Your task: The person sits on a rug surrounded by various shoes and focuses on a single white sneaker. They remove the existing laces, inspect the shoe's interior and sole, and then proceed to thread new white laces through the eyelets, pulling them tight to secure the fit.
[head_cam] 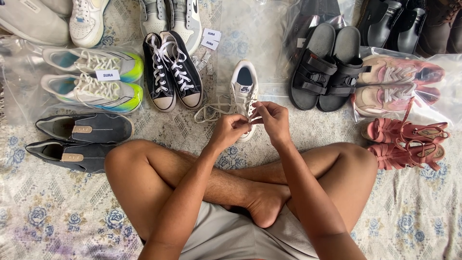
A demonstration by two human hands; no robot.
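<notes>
white sneaker (244, 89) lies on the patterned floor cloth (57, 212) straight ahead of the seated person's crossed legs, toe toward them, heel away. its white lace (211, 111) trails loose to the left in a loop. the left hand (230, 130) and the right hand (272, 118) meet over the toe end of the shoe; both are closed to a pinch, fingers and thumbs drawn together on the lace near the eyelets.

clear plastic bags hold some pairs: one bag (24, 86) at the left holds the grey running shoes with yellow-green heels (94, 79), with a small white label lying on them; another bag (445, 91) at the right holds the pink sneakers (397, 84). a third clear bag (269, 43) lies flat behind the white sneaker, and the black strap sandals (327, 65) rest partly on it.

around the hands, the black canvas high-tops (171, 70) stand just left of the white sneaker, with white tags beside them. dark grey slip-ons (79, 139) lie near the left knee, and pink strappy sandals (406, 142) lie just beside the right knee. more shoes line the far edge, cut off by the frame.

the shoes ring the person on three sides. bare cloth shows in front of the left knee and at the lower corners; the lace loop occupies the gap between the high-tops and the white sneaker.
</notes>
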